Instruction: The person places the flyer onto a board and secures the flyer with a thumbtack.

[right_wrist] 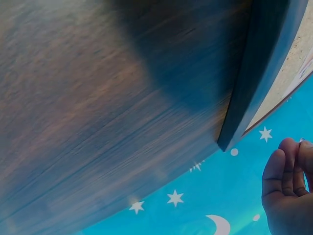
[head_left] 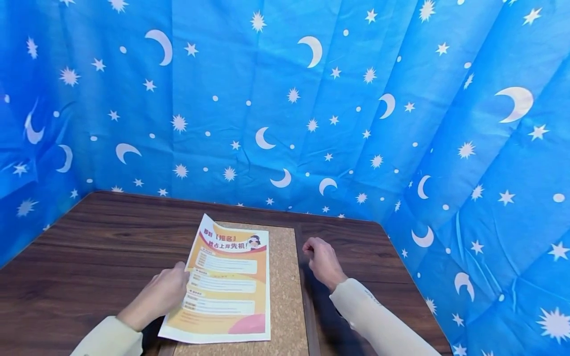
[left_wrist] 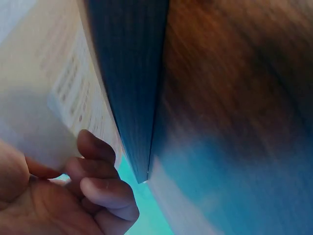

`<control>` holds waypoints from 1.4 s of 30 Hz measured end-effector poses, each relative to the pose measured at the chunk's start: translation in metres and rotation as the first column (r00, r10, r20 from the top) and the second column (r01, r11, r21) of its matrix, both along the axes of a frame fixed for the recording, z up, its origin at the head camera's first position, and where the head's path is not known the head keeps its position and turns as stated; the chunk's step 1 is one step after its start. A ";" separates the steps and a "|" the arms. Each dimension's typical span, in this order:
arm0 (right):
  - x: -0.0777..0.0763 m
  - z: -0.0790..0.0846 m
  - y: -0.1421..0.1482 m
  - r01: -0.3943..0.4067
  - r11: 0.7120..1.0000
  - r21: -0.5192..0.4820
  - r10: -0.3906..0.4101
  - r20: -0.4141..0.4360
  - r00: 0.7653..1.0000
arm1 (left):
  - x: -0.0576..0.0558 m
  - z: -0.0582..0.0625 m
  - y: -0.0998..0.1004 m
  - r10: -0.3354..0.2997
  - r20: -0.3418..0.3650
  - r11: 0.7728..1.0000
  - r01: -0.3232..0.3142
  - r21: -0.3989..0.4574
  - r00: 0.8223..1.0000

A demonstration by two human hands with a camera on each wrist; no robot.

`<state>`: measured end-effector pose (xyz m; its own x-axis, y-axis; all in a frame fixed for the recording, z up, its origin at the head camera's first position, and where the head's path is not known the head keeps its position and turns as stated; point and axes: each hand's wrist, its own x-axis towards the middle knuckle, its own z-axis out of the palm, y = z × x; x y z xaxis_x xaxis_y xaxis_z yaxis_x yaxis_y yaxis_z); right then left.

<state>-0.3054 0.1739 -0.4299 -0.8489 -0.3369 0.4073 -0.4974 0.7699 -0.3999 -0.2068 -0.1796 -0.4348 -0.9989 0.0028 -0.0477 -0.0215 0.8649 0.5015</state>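
Note:
A printed flyer (head_left: 227, 282), orange and white with Chinese text, lies over a cork board (head_left: 285, 277) in a dark wooden frame (head_left: 310, 306). Its upper left corner curls up. At the flyer's left edge, my left hand (head_left: 162, 291) pinches the paper between thumb and curled fingers (left_wrist: 105, 193). My right hand (head_left: 325, 262) is raised just beyond the board's right side, its thumb and fingers (right_wrist: 275, 171) drawn together. A tiny pale speck shows at those fingertips in the right wrist view; I cannot tell what it is.
The board rests on a dark wood-grain table (head_left: 111, 237). A blue cloth (head_left: 231, 99) with white moons and stars hangs behind the table and along both sides. The frame's side (left_wrist: 129, 73) stands up from the tabletop.

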 end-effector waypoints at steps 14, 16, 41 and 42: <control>-0.011 0.003 -0.017 -0.001 1.000 0.014 0.001 0.010 1.000 | -0.001 -0.006 0.014 -0.111 -0.028 0.994 0.111 -0.011 0.993; -0.015 0.004 -0.019 0.009 1.000 0.011 -0.010 0.021 1.000 | -0.001 -0.007 0.017 -0.135 -0.055 0.991 0.135 -0.011 0.989; -0.060 0.006 -0.080 -0.034 0.990 -0.135 0.084 0.380 0.921 | 0.000 -0.011 0.025 -0.217 -0.125 0.976 0.213 -0.043 0.968; -0.062 0.006 -0.082 -0.025 0.990 -0.142 0.079 0.390 0.918 | 0.000 -0.010 0.027 -0.215 -0.120 0.976 0.212 -0.039 0.969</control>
<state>-0.3676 0.0921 -0.4243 -0.9321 -0.3515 0.0877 -0.3171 0.6744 -0.6669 -0.2065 -0.1527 -0.4451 -0.9735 0.2171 0.0721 0.2253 0.8552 0.4667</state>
